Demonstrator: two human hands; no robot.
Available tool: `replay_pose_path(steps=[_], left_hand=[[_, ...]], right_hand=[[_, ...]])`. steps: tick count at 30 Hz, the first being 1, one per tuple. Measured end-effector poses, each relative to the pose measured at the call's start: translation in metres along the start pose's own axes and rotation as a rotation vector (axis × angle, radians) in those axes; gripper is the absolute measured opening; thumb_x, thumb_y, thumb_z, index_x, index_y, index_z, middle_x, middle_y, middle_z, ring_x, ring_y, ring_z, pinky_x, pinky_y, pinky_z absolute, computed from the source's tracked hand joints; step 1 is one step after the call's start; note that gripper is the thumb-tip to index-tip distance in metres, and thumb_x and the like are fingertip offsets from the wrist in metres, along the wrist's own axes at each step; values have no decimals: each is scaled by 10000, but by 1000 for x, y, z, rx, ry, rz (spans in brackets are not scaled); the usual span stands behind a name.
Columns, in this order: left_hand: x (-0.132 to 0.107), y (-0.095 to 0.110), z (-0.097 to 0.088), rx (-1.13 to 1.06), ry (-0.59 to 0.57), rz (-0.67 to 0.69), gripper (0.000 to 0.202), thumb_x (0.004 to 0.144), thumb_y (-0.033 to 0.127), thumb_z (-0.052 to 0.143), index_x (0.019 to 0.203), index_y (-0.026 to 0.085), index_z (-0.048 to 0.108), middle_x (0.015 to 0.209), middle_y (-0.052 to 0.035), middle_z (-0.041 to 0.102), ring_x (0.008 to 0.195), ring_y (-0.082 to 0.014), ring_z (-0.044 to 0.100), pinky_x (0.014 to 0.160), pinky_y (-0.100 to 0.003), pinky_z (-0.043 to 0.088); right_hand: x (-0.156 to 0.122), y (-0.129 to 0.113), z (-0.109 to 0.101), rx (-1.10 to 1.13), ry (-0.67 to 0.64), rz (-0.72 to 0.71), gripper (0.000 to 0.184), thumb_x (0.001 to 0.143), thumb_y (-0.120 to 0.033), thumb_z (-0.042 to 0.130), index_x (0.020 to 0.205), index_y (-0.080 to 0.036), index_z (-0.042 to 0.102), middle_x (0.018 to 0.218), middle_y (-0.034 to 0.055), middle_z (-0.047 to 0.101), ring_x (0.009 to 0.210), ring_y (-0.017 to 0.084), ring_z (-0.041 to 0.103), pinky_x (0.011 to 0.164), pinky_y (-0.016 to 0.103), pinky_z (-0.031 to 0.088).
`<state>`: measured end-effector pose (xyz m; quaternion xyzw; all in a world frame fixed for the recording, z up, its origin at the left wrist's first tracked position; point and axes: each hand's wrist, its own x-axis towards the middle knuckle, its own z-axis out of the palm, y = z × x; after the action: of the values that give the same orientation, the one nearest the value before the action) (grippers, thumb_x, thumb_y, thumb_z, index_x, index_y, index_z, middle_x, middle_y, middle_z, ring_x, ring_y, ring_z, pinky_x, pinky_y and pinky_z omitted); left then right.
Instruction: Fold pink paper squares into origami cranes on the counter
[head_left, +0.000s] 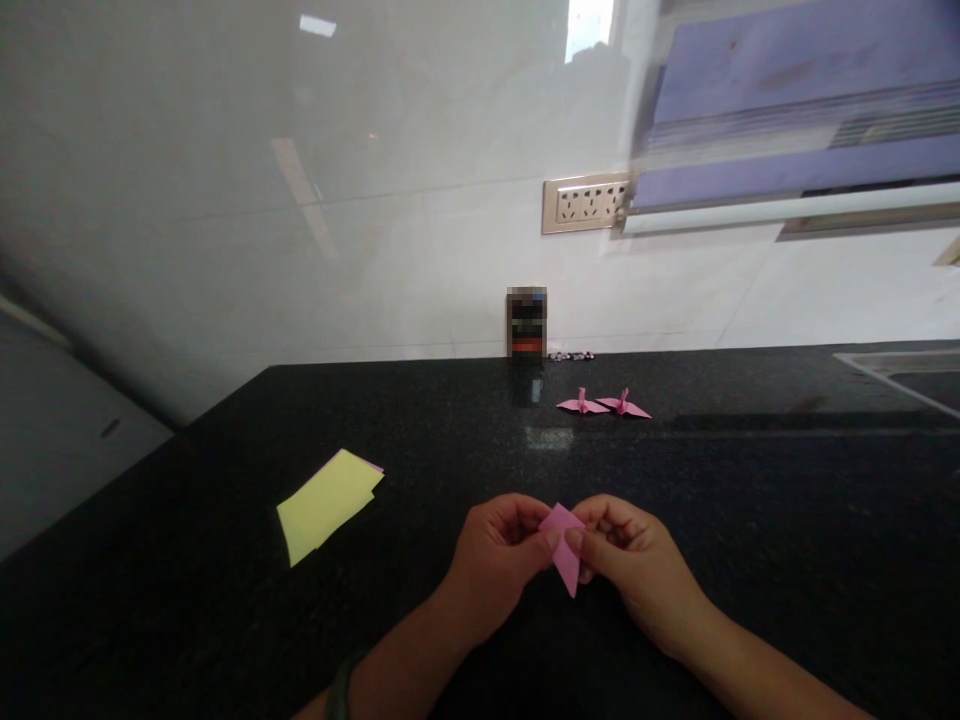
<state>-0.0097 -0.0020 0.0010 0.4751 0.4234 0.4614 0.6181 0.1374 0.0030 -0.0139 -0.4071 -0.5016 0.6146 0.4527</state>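
Observation:
A small folded pink paper (564, 550), pointed at its lower end, is pinched between both my hands above the black counter (750, 520). My left hand (499, 555) grips its left side with curled fingers and thumb. My right hand (626, 560) holds its right side the same way. Two finished pink paper cranes (604, 404) stand side by side farther back on the counter, well beyond my hands.
A stack of square papers (326, 503), yellow on top with pink beneath, lies at the left of the counter. A small dark box (526, 322) stands against the white wall. A wall socket strip (585, 203) sits above it. A sink edge (900, 372) shows at far right.

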Motion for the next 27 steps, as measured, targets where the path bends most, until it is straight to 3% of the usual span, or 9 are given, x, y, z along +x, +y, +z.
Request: replay_pose_path(steps=[16,24,27], left_hand=[[-1,4,4,-44,28,-28,36,633,138,613,651,118,589,561,12,556,514,-76,479,519,-205,369],[-2,4,6,-61,77,-17,44,595,70,596,590,114,599,507,21,552,483,-61,464,504,-184,360],[-1,3,5,-90,59,-37,64,596,124,622,658,120,606,539,13,572,490,-70,485,510,-192,376]], right_hand=[[-1,3,2,121,-17,16,66,705,-204,610,696,-145,580,543,-23,579,460,63,496,443,174,387],[-1,3,5,159,35,40,50,661,-105,589,649,-151,573,503,-36,572,414,58,484,416,167,366],[-1,2,1,105,26,-7,45,672,-115,576,658,-157,572,514,-33,558,440,70,488,437,183,378]])
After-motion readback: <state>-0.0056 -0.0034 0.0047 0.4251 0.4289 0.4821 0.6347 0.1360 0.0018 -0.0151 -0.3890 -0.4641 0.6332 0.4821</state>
